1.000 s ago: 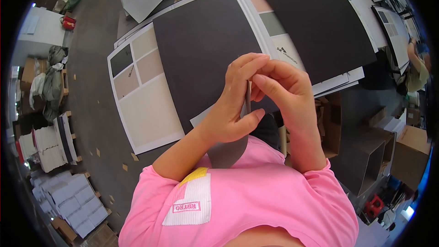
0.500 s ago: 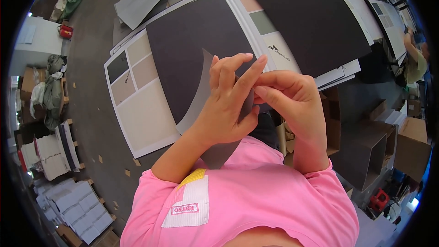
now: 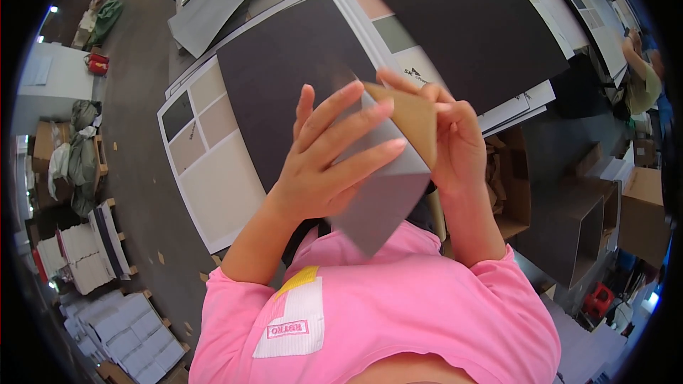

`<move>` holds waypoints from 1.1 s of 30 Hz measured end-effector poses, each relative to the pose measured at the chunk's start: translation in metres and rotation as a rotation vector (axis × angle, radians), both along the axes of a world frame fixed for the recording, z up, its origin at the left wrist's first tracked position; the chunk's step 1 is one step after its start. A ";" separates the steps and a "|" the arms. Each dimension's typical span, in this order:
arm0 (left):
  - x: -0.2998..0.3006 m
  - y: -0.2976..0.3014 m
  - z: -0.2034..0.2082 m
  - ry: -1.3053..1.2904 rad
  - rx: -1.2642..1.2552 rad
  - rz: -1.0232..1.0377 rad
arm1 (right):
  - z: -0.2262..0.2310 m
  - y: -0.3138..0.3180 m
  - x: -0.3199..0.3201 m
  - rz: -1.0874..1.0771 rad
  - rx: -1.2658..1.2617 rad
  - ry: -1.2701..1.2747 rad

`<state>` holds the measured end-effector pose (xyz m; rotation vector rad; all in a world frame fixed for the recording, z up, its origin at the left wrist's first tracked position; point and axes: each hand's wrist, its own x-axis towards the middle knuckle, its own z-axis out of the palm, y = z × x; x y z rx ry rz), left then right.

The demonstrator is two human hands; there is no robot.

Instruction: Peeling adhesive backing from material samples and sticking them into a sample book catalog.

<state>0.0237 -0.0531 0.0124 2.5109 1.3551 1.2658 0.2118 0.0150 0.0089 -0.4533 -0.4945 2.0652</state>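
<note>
A grey sheet (image 3: 388, 203) with a tan face (image 3: 416, 117) along its upper right is held up in front of my chest, above the near edge of the work surface. My left hand (image 3: 320, 153) holds the grey side, its fingers stretched across it; the thumb is mostly hidden. At the tan side's right edge my right hand (image 3: 452, 131) pinches with thumb and fingers. Whether the tan part is a separate layer or the sheet's back, I cannot tell. Behind the hands lies a large black sheet (image 3: 284, 57) over a white board with colour swatches (image 3: 220, 192).
Another black sheet (image 3: 477, 21) lies to the right. Loose grey sheets (image 3: 213, 11) are piled at the far left. An open cardboard box (image 3: 512, 178) and a dark box (image 3: 562, 235) stand at right. Paper stacks (image 3: 135, 331) sit on the floor at left. Another person (image 3: 640, 75) works far right.
The grey sheet has turned so its tan face shows between my hands. My left hand has moved left with its fingers spread wider, and the right hand has come off the left fingertips.
</note>
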 end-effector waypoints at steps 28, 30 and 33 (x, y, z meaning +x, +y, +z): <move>0.021 0.042 0.075 -0.311 -0.439 0.014 | -0.322 -0.114 0.312 -0.087 0.059 -1.682; 0.025 0.039 0.073 -0.405 -0.514 0.026 | -0.297 -0.100 0.298 0.092 0.289 -1.950; 0.024 0.030 0.079 -0.545 -0.622 0.089 | -0.180 -0.086 0.221 -0.191 0.184 -1.336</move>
